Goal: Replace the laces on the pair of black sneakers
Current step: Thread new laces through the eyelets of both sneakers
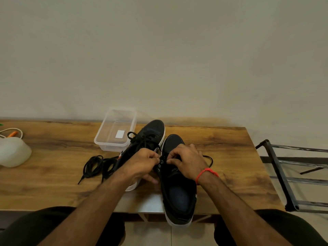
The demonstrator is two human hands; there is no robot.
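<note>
Two black sneakers with white soles stand on the wooden table, toes toward the wall. The left sneaker is laced and tied. The right sneaker has its heel over the table's front edge. My left hand and my right hand meet over the right sneaker's eyelets, and each pinches a black lace there. A loop of that lace trails out to the right of the shoe. A loose bundle of black laces lies to the left of the sneakers.
A clear plastic box stands behind the left sneaker, near the wall. A white plastic container with a cord and an orange item sits at the table's left end. A dark metal rack stands past the right edge.
</note>
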